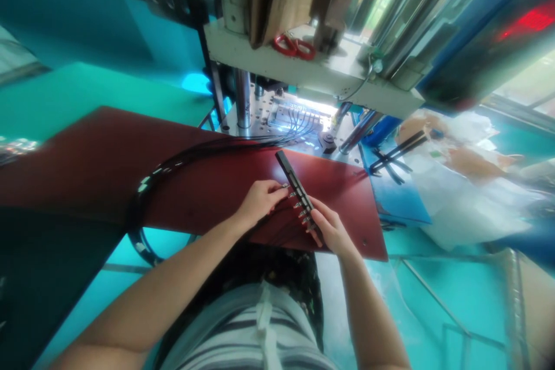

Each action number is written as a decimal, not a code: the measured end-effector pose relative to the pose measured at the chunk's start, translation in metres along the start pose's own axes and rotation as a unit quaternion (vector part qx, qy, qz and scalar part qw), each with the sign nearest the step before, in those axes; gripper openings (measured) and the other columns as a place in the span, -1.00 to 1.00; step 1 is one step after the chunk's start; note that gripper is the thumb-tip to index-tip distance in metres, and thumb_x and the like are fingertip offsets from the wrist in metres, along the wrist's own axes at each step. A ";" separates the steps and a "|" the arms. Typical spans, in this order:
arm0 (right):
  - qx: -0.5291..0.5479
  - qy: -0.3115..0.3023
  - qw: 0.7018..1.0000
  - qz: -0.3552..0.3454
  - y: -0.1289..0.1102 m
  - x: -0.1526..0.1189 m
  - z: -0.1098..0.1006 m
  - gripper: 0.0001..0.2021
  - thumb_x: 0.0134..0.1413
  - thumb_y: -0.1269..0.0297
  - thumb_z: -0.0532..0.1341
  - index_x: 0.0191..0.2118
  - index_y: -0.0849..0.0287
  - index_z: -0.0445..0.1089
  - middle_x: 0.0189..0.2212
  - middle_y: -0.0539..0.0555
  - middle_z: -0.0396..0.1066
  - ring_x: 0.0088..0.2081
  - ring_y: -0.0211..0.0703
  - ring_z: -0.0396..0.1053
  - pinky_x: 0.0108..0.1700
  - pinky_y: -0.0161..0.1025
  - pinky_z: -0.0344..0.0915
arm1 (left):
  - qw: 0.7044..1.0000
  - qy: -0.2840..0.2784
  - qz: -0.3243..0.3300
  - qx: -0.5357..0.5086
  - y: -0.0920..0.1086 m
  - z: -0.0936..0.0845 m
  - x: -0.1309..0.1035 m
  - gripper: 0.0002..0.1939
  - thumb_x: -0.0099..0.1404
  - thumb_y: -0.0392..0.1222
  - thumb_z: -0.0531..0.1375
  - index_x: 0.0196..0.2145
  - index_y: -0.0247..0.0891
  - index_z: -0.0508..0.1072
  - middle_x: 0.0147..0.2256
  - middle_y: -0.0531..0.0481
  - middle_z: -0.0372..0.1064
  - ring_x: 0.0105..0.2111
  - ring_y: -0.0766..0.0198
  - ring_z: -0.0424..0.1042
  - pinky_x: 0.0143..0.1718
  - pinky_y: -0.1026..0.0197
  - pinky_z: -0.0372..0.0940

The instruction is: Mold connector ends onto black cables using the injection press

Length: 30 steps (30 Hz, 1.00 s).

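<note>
My right hand [332, 225] grips the lower end of a dark slotted metal bar [285, 166], which is tilted above the red-brown board. A row of several small silver cable connectors [299, 204] sits along the bar's left side. Beside the bar, the fingers of my left hand [259, 205] are pinched on a small silver connector [285, 186] at the upper end of that row. Thin dark cables run from the connectors beneath my left hand; where they end is hidden.
A press [303, 72] stands ahead, with several cables in its lit lower plate [260, 118]. A black cable bundle [173, 163] curves across the red-brown board [99, 156]. Red-handled scissors [293, 47] lie on the press's crossbeam. Black-handled tools [392, 159] and plastic bags [468, 185] are at right.
</note>
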State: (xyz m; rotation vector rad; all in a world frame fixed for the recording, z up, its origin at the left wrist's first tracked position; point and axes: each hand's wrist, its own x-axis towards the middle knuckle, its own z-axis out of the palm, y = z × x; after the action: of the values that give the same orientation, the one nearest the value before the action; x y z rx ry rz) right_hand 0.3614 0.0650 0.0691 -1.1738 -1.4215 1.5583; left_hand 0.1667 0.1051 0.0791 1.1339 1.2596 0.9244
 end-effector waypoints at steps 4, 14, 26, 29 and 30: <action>-0.006 -0.005 1.000 0.008 -0.001 0.000 -0.001 -0.53 0.17 0.07 0.07 0.14 0.16 0.19 -0.59 -0.06 0.28 -0.72 -0.44 0.11 -0.75 -0.46 0.00 | 0.991 -0.044 -0.051 -0.118 0.001 0.001 0.005 -0.76 0.04 -0.11 0.16 -0.63 -0.33 0.31 -0.74 0.16 0.06 -0.76 0.51 -0.01 -0.75 0.37 -0.17; -0.045 -0.036 0.998 0.018 -0.005 0.001 -0.002 -0.54 0.19 0.06 0.05 0.15 0.14 0.18 -0.58 -0.06 0.28 -0.72 -0.46 0.07 -0.74 -0.46 -0.01 | 0.976 -0.118 -0.090 -0.157 0.004 -0.010 0.008 -0.78 -0.06 -0.12 0.23 -0.62 -0.36 0.36 -0.74 0.13 0.12 -0.72 0.48 0.04 -0.68 0.34 -0.13; -0.118 -0.039 0.992 0.030 -0.011 0.001 0.004 -0.50 0.19 0.04 0.01 0.18 0.14 0.12 -0.68 -0.12 0.19 -0.72 -0.43 0.06 -0.70 -0.45 0.03 | 0.998 -0.046 -0.005 -0.046 0.001 -0.009 0.004 -0.69 0.04 -0.03 0.19 -0.65 -0.32 0.30 -0.70 0.13 0.11 -0.67 0.46 0.05 -0.61 0.32 -0.09; -0.067 -0.026 0.997 0.020 -0.006 0.001 0.003 -0.51 0.18 0.03 0.03 0.17 0.13 0.15 -0.63 -0.09 0.22 -0.72 -0.44 0.04 -0.71 -0.44 -0.02 | 0.993 -0.120 -0.001 -0.010 0.006 -0.015 0.002 -0.71 0.04 0.00 0.22 -0.49 -0.33 0.43 -0.61 0.12 0.22 -0.61 0.43 0.13 -0.59 0.33 -0.02; -0.057 -0.022 0.998 0.017 -0.005 0.001 0.003 -0.51 0.18 0.03 0.04 0.16 0.13 0.16 -0.60 -0.07 0.25 -0.71 -0.44 0.04 -0.72 -0.44 -0.03 | 0.990 -0.142 -0.007 0.003 0.006 -0.016 0.002 -0.71 0.02 0.00 0.24 -0.45 -0.33 0.45 -0.59 0.11 0.24 -0.60 0.42 0.15 -0.59 0.33 -0.01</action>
State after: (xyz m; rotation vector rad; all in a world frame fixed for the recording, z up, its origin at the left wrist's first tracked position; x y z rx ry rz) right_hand 0.3585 0.0654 0.0740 -1.2422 -1.5447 1.5526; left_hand 0.1511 0.1105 0.0853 1.2130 1.0366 0.7190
